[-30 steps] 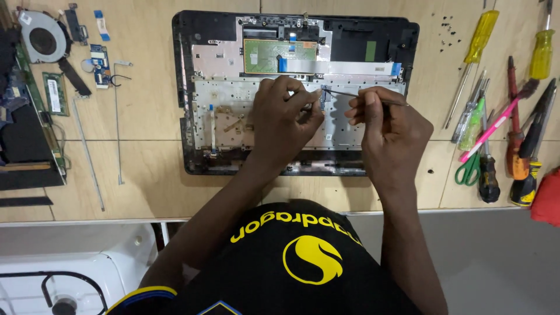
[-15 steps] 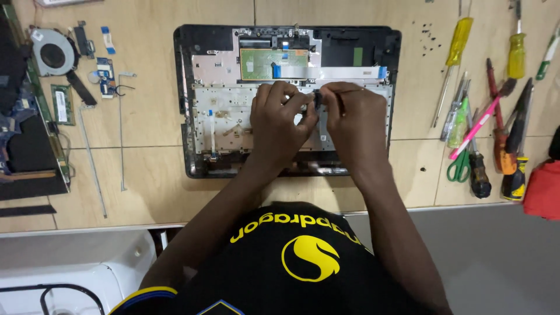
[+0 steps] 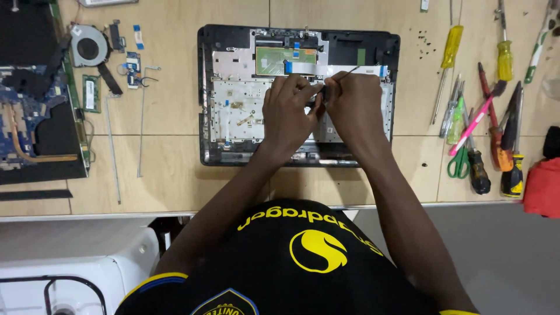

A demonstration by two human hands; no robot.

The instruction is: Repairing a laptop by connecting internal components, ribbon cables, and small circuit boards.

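While the left hand (image 3: pixel 287 111) steadies the laptop shell (image 3: pixel 233 105), the right hand (image 3: pixel 350 108) pinches tweezers (image 3: pixel 344 73).

Left hand (image 3: pixel 287 111), right hand (image 3: pixel 350 108) fingertips together

Black laptop shell (image 3: pixel 213 87) with silver inside, yellow-handled screwdrivers (image 3: pixel 452 46), green scissors (image 3: pixel 459 163), black-and-yellow shirt (image 3: pixel 303 256).

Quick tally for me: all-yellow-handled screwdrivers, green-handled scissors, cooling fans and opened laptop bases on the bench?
All-yellow-handled screwdrivers: 2
Green-handled scissors: 1
Round black cooling fan: 1
Opened black laptop base: 1
Total: 5
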